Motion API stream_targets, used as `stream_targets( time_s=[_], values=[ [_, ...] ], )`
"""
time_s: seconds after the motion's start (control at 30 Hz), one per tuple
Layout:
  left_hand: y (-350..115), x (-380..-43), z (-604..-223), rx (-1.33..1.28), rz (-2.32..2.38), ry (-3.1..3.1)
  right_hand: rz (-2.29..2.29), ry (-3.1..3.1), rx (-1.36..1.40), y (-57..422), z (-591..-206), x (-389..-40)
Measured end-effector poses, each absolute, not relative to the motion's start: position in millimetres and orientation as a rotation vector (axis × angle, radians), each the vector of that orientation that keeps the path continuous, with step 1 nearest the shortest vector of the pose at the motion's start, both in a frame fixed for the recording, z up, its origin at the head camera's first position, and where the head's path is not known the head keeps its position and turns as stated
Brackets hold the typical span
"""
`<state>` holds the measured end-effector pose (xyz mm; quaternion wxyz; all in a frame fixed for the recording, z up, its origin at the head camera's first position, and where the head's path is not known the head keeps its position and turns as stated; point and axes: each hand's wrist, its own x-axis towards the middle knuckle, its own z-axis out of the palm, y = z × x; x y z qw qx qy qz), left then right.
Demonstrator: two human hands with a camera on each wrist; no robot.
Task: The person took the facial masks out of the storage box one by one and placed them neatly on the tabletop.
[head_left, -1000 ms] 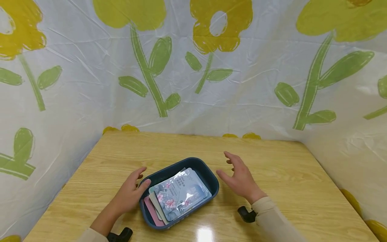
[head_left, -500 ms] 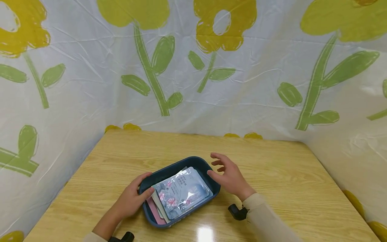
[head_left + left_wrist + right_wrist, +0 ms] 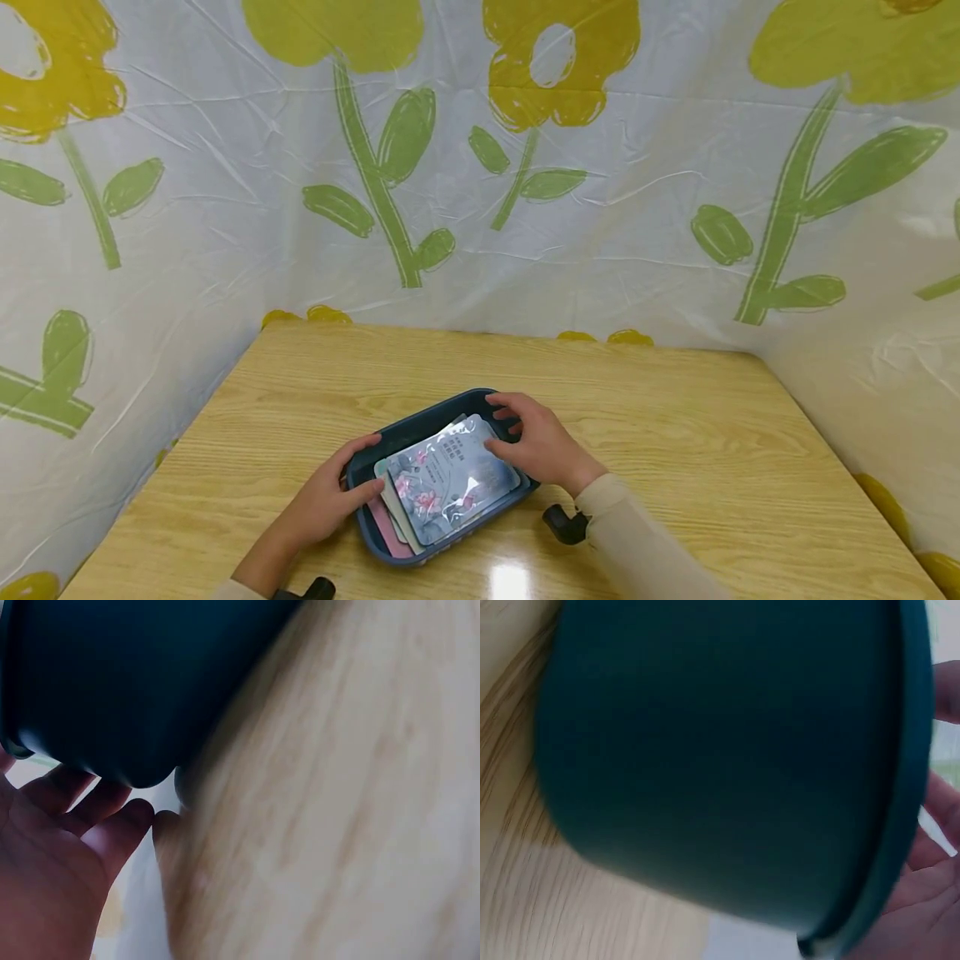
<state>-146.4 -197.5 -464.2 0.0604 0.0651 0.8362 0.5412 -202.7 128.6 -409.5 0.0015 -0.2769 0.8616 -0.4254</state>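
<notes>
In the head view a dark blue plastic basket (image 3: 412, 432) stands slantwise on the table. It holds a stack of flat packets; on top is a glossy grey-blue sachet (image 3: 450, 479) with pink flowers and printed characters. Beneath its left edge show pale packets and a pink packet (image 3: 390, 527). My left hand (image 3: 321, 505) holds the basket's left end, thumb over the rim and fingers along the outside wall (image 3: 97, 697). Over the right end hovers my right hand (image 3: 542, 444), fingers spread, thumb above the sachet's right edge. Whether it touches the sachet I cannot tell.
The wood-grain table (image 3: 675, 450) extends behind the basket and to both sides. A white curtain (image 3: 600, 267) printed with yellow flowers hangs round its back and sides. Black mounts (image 3: 564, 525) sit at both wrists.
My right hand has come left and down from beside the basket to above its right end. My left hand has slid its thumb further in over the rim.
</notes>
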Motion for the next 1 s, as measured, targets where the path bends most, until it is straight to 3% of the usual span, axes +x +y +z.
stream_targets(
  time_s=[1.0],
  values=[
    [-197.8, -146.1, -468.5, 0.25, 1.752, 2.42, -0.992, 2.74, -0.67, 103.2, -412.9, -206.5]
  ],
)
